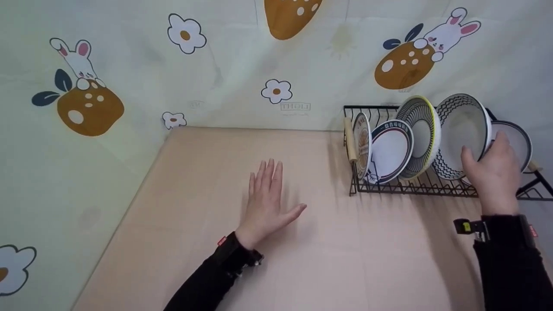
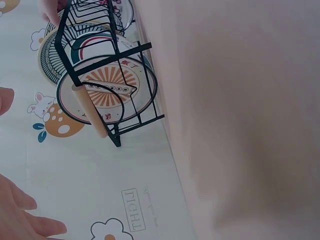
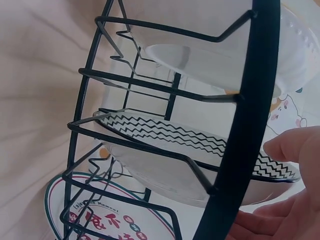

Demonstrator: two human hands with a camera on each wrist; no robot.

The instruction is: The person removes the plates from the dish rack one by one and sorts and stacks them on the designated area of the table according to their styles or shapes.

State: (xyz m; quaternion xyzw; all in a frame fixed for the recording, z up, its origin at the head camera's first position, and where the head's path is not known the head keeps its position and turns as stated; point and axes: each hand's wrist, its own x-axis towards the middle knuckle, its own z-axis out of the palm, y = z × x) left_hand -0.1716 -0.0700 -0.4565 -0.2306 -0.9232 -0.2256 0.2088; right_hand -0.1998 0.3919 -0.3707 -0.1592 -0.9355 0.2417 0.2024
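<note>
Black-and-white zigzag bowl point(image 1: 460, 129), upright in the wire rack point(image 1: 351, 142), and the right hand point(image 1: 497, 177) grips its rim, thumb inside, fingers outside! Left hand point(image 1: 265, 207): fingers spread, empty. Other dishes point(image 1: 391, 149) stand racked; this bowl's unfinished business, going in or coming out, can't tell.

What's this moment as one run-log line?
right hand: straddles rim of zigzag-patterned dish, grip unclear | dish: on edge in black rack | left hand: empty, fingers spread, over tabletop
</note>
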